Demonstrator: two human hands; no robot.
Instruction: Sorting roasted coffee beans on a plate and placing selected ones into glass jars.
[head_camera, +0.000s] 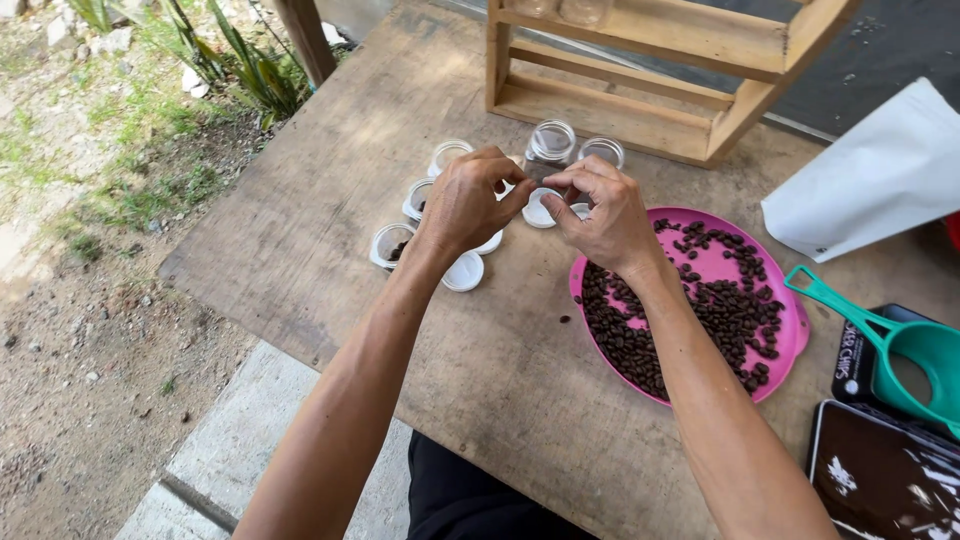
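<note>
**Status: small jars partly filled, lids off**

Head view. My left hand (465, 205) and right hand (605, 215) meet above the cluster of small clear jars (552, 140) on the wooden tabletop (480, 360). Both grips are pressed together at the fingertips, pinching something small between them; the hands hide most of it, so I cannot tell what it is. A white lid (538, 208) lies just below the fingertips, and I cannot tell whether they touch it.

Done, as far as visible: at least two jars on the left, including the nearest jar (388, 246), hold a few dark coffee beans. Several jars stand open, and another white lid (463, 272) lies loose beside my left wrist.

Left, by my judgement: no jar in view appears capped, and the fill levels look low. The pink plate (792, 335) to the right carries most of the roasted coffee beans (720, 300). One stray bean (564, 320) lies on the tabletop. The wooden rack (640, 80) behind the jars has a bare lower shelf. A teal funnel (915, 350) and a white pouch (870, 180) lie untouched at the right.
</note>
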